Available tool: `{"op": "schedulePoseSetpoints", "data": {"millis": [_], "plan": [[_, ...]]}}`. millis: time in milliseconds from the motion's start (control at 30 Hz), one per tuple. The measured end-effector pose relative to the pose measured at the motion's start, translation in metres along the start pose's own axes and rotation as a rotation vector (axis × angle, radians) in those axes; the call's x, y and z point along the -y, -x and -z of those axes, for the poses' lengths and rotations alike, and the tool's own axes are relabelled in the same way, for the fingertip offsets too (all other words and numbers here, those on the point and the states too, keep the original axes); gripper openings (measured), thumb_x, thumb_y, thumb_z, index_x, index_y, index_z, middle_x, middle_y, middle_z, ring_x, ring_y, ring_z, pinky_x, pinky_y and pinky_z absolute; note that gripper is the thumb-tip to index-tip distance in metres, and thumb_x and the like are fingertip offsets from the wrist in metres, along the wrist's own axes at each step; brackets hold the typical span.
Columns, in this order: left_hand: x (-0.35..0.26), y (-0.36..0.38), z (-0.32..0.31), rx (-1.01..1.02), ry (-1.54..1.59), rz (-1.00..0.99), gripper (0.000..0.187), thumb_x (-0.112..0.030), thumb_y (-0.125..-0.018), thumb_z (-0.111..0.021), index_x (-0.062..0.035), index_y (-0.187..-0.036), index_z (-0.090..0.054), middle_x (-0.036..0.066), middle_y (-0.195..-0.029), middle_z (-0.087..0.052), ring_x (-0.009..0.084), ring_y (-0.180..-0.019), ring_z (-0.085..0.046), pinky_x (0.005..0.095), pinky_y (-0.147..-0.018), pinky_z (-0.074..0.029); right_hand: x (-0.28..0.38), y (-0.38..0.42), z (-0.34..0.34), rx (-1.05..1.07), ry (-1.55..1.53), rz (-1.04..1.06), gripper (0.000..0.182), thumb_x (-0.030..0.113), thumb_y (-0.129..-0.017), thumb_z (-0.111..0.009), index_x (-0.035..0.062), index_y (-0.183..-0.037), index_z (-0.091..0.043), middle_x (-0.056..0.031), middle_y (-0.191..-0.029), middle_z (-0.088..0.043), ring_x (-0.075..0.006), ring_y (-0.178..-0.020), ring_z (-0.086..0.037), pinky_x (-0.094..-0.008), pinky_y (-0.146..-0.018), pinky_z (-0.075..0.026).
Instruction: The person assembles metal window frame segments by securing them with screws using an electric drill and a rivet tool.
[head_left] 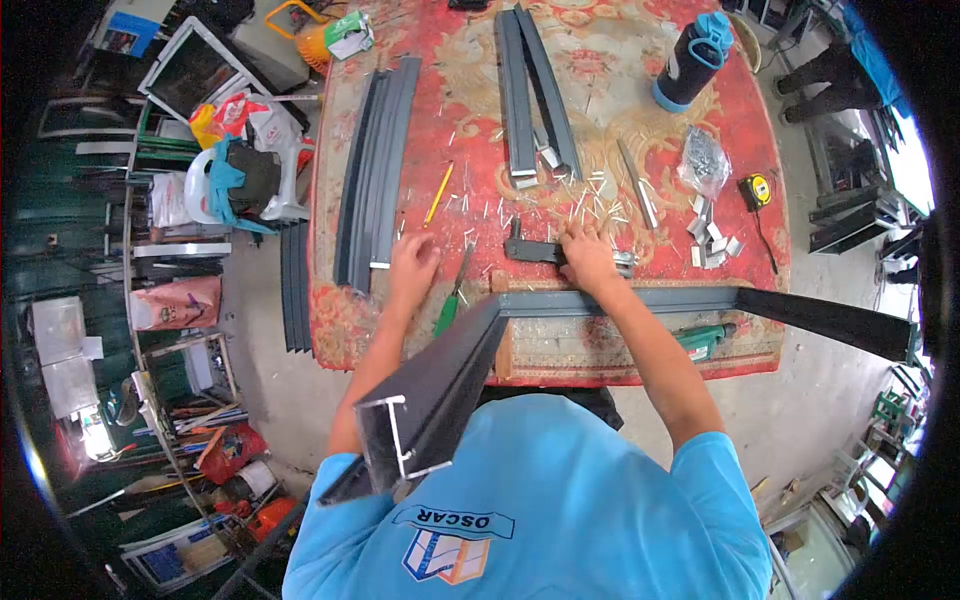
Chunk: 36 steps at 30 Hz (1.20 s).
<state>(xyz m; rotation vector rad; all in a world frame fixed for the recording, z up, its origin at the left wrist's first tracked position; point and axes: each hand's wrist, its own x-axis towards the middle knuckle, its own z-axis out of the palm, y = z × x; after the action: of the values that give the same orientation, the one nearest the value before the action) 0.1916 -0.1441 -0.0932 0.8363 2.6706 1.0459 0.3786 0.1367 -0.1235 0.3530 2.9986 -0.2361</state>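
Note:
My right hand (588,252) is closed over a black hand tool (533,250) with a T-shaped end, lying on the table. A metal-coloured part of the tool shows past the far side of the hand. My left hand (413,265) rests on the carpet, empty, its fingers loosely apart. Beside it lie a green-handled screwdriver (448,308) and a yellow pencil (438,193). Between my arms and the tools, a dark grey three-sided metal frame (620,301) stretches across the near table edge. One of its long sides (430,400) points toward me over my left forearm.
On the carpet-covered table (455,60) lie grey profiles (380,170), a second pair of profiles (518,100), a knife (637,185), a bottle (692,62), a bag of small parts (704,160), metal brackets (712,240), a tape measure (755,191) and a green power tool (703,341). Scraps are scattered about.

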Motion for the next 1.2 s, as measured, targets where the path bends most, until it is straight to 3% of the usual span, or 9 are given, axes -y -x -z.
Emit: {"op": "schedulePoseSetpoints", "data": {"millis": [100,167,433,600,700,867,967,1033,1200], "plan": [[-0.019,-0.031,-0.019,0.061,-0.026,-0.091,0.029,-0.017,-0.081,-0.07,-0.0059,-0.108,-0.069,0.013,-0.103,-0.064,0.033,-0.098,-0.06,0.0407,-0.088,-0.049,0.0,-0.005,-0.001,0.024,0.024,0.0,0.055,0.015,-0.071,-0.075,0.0045,-0.123,-0.06,-0.0133,-0.127,-0.058,-0.0316,-0.113,-0.061,-0.0572,-0.108,-0.037],[-0.024,-0.052,-0.043,0.065,-0.101,-0.313,0.026,-0.02,-0.082,-0.07,-0.0073,-0.104,-0.07,0.013,-0.103,-0.065,0.033,-0.099,-0.06,0.0418,-0.088,-0.048,-0.002,-0.004,0.009,0.143,-0.073,0.003,0.054,0.013,-0.071,-0.074,0.0045,-0.122,-0.059,-0.0128,-0.129,-0.056,-0.0315,-0.112,-0.061,-0.0557,-0.106,-0.039],[-0.05,-0.1,-0.104,0.243,-0.166,-0.38,0.019,-0.022,-0.08,-0.071,-0.0109,-0.095,-0.072,0.011,-0.093,-0.066,0.0328,-0.093,-0.064,0.0462,-0.08,-0.05,-0.023,0.022,0.064,0.101,-0.146,-0.051,0.058,0.021,-0.076,-0.074,0.0045,-0.127,-0.052,-0.0143,-0.131,-0.052,-0.0378,-0.111,-0.06,-0.0573,-0.106,-0.035],[-0.057,-0.1,-0.112,0.298,-0.212,-0.318,0.016,-0.024,-0.079,-0.072,-0.012,-0.089,-0.072,0.01,-0.09,-0.067,0.0318,-0.086,-0.066,0.0469,-0.077,-0.051,-0.027,0.042,0.144,0.275,-0.726,-0.352,0.049,0.034,-0.082,-0.074,-0.0012,-0.113,-0.059,-0.0226,-0.106,-0.066,-0.0406,-0.098,-0.065,-0.048,-0.086,-0.049],[-0.058,-0.101,-0.115,0.279,-0.244,-0.231,0.015,-0.025,-0.079,-0.072,-0.0122,-0.086,-0.072,0.01,-0.094,-0.068,0.0307,-0.088,-0.067,0.0457,-0.078,-0.052,-0.03,0.049,0.143,0.049,-0.707,-0.297,0.047,0.037,-0.083,-0.075,-0.0021,-0.106,-0.062,-0.0243,-0.089,-0.068,-0.0417,-0.09,-0.066,-0.0453,-0.077,-0.05],[-0.063,-0.108,-0.11,0.373,-0.195,-0.061,0.015,-0.025,-0.079,-0.07,-0.0117,-0.086,-0.073,0.012,-0.093,-0.071,0.0315,-0.09,-0.068,0.0444,-0.079,-0.053,-0.028,0.041,0.208,0.192,-0.62,-0.232,0.048,0.032,-0.086,-0.073,-0.0033,-0.115,-0.06,-0.0251,-0.09,-0.066,-0.04,-0.091,-0.065,-0.0451,-0.078,-0.05],[-0.052,-0.114,-0.122,0.344,-0.194,-0.127,0.016,-0.025,-0.079,-0.069,-0.0113,-0.087,-0.071,0.014,-0.089,-0.071,0.0327,-0.088,-0.068,0.0451,-0.077,-0.053,-0.043,0.028,0.224,0.329,-0.54,-0.101,0.038,0.027,-0.087,-0.07,-0.002,-0.11,-0.062,-0.0249,-0.088,-0.066,-0.0413,-0.089,-0.065,-0.0472,-0.077,-0.049],[-0.052,-0.116,-0.122,0.31,-0.22,-0.176,0.017,-0.025,-0.08,-0.068,-0.0105,-0.088,-0.07,0.015,-0.088,-0.07,0.0338,-0.085,-0.068,0.0454,-0.076,-0.053,-0.047,0.021,0.243,0.533,-0.185,-0.059,0.032,0.022,-0.085,-0.069,-0.0008,-0.106,-0.063,-0.0251,-0.091,-0.066,-0.0411,-0.091,-0.064,-0.0482,-0.079,-0.049],[-0.068,-0.102,-0.09,0.222,0.101,-0.044,0.015,-0.018,-0.079,-0.068,-0.0046,-0.086,-0.065,0.014,-0.08,-0.069,0.0278,-0.076,-0.069,0.0395,-0.068,-0.054,-0.047,0.038,0.253,0.318,-0.233,-0.093,0.025,0.014,-0.083,-0.068,-0.0003,-0.104,-0.064,-0.0238,-0.091,-0.067,-0.0408,-0.091,-0.064,-0.0475,-0.079,-0.048]]}}
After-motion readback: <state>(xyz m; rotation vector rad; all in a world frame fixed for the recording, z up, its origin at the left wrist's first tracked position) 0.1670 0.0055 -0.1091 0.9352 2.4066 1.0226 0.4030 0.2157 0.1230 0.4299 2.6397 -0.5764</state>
